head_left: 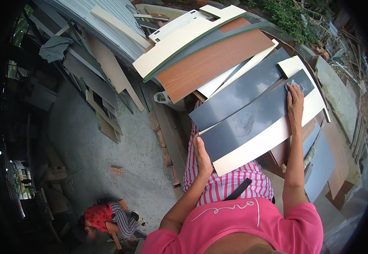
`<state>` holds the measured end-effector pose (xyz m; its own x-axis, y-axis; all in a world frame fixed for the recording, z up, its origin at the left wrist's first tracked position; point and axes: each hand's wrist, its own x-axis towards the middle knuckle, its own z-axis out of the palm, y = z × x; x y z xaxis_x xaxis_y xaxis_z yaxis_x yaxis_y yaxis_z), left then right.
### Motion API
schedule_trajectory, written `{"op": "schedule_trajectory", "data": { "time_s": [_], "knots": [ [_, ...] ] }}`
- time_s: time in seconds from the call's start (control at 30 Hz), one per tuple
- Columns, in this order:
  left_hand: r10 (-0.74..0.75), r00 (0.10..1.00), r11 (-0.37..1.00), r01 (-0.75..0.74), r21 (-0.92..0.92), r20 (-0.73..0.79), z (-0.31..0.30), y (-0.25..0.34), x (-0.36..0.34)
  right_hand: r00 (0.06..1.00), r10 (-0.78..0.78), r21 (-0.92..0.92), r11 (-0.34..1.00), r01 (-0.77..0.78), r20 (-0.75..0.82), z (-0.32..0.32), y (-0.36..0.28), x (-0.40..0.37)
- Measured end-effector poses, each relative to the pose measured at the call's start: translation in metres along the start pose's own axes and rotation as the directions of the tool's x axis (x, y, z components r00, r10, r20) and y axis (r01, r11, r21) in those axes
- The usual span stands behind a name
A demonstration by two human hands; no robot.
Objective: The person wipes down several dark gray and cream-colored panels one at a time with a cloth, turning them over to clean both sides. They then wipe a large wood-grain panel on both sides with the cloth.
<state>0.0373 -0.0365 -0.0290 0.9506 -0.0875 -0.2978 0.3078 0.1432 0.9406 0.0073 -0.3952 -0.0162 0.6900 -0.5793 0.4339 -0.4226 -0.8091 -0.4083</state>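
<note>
A dark glossy panel (251, 122) lies across the lap, with a cream board (264, 146) under it along its near side. My right hand (295, 101) presses a bluish-grey cloth (296, 86) onto the panel's far end. At the near left end of the panel, my left hand (202, 157) rests against the edge with its fingers stretched out. A second dark panel (243, 89) lies just beyond the first. Faint smears show on the surface of the nearer panel.
Brown, grey and cream boards (209, 59) are stacked ahead. More boards (103, 63) lean at the left. Bricks (162, 137) line the concrete floor's edge. A person in red (98, 216) is low at the lower left. Loose boards (319, 156) lie at the right.
</note>
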Motion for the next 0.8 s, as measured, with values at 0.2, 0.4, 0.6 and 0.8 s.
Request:
{"op": "schedule_trajectory", "data": {
  "time_s": [0.2,0.4,0.6,0.8],
  "knots": [
    [-0.030,0.999,1.000,0.030,-0.005,0.038,-0.002,-0.004,0.000,0.973,-0.187,0.064,0.982,0.180,0.133,-0.008,-0.101,-0.065],
    [-0.117,0.993,0.975,0.116,-0.187,0.009,0.003,0.000,-0.005,0.729,-0.628,0.393,0.765,0.511,0.274,-0.013,-0.189,-0.141],
    [-0.056,0.998,0.998,0.055,-0.029,-0.017,-0.006,-0.015,0.002,0.750,-0.566,0.253,0.824,0.506,0.342,-0.014,-0.149,-0.092],
    [-0.045,0.999,0.999,0.046,0.010,-0.028,-0.007,-0.015,0.004,0.987,-0.058,-0.212,0.973,0.089,0.148,0.007,0.025,0.015]
  ]
}}
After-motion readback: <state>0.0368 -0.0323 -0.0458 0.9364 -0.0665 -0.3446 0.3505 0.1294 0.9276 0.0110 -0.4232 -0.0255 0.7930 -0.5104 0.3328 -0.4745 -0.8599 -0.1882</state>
